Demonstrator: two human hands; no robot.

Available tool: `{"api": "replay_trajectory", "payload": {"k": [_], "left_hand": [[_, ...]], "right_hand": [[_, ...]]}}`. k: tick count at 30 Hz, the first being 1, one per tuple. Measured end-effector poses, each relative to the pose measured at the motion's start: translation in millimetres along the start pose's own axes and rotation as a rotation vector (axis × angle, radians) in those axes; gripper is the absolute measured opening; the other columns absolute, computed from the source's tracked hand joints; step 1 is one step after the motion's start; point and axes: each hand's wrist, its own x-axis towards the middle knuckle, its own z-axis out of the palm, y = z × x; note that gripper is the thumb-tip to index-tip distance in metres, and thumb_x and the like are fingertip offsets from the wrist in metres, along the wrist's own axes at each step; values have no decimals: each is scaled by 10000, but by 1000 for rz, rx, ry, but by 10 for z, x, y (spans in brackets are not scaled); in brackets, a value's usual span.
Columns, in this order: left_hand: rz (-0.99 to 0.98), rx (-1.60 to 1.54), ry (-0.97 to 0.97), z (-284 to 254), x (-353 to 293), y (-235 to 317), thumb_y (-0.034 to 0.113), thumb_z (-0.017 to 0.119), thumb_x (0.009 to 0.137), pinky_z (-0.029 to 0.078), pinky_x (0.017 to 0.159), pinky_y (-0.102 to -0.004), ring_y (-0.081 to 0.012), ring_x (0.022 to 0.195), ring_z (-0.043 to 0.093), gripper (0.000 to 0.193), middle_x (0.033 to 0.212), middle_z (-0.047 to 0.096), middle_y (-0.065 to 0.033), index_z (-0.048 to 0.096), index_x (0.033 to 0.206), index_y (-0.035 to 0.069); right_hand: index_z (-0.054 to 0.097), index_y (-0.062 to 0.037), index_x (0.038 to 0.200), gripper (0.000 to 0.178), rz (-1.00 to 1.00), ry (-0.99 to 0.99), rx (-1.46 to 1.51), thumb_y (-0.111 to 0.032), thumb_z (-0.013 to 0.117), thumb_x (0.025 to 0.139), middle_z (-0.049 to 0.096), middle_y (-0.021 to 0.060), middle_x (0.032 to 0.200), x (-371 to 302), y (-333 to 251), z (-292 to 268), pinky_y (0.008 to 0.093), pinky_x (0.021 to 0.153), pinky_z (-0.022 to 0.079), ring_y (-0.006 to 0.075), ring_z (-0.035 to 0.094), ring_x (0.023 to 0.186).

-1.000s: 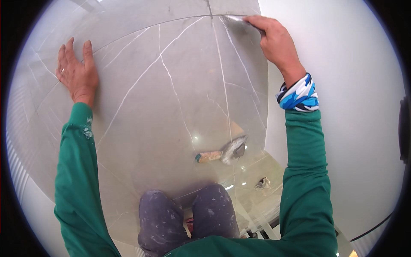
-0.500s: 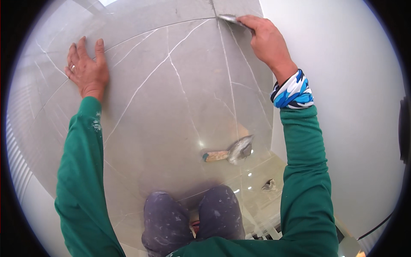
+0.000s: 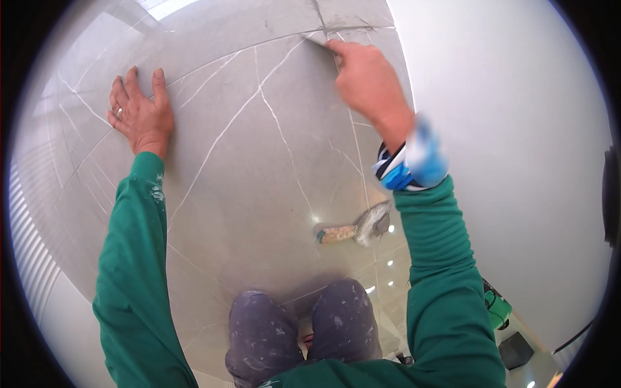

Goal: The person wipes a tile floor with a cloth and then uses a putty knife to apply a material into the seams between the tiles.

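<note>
My right hand [image 3: 370, 81] grips a thin, flat grey scraper [image 3: 316, 41], its handle hidden in the fist. The blade's tip points left, close to the dark joint where the large grey tiles [image 3: 239, 161] meet at the top. My left hand [image 3: 143, 119] lies flat on the tiles with its fingers spread, a ring on one finger, and holds nothing. Between my forearms, nearer to my knees, a pointed trowel [image 3: 372, 224] with a worn wooden handle rests on the glossy surface, its blade crusted with pale material.
A plain white wall [image 3: 511, 149] borders the tiles on the right. My knees [image 3: 265, 330] are at the lower edge. Beyond my right forearm are a green object [image 3: 497, 309] and a dark flat piece [image 3: 515, 351]. White ridged strips [image 3: 32, 233] show at far left.
My right hand has moved left and slightly down with the scraper, baring the joint's crossing and dark smears to its right. The left hand stays flat on the tiles; the view has shifted slightly.
</note>
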Motion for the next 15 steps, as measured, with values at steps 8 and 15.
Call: {"api": "replay_trajectory", "payload": {"k": [8,15], "left_hand": [[-4,-25,-4,16,-12,86,677,432,987,37,1254,-552,-279,1556,188,751,1639,302,-144,438,1542,171],[-8,-17,-15,8,-15,13,683,433,982,25,1253,-559,-289,1559,173,766,1644,289,-148,432,1544,163]], "right_hand": [[740,-35,1137,340,315,-6,-305,-110,571,851,744,231,1060,446,620,-207,475,925,565,437,709,1002],[746,-49,1123,325,82,-15,-188,-94,544,872,741,214,1092,114,-225,137,467,931,562,398,713,1012]]}}
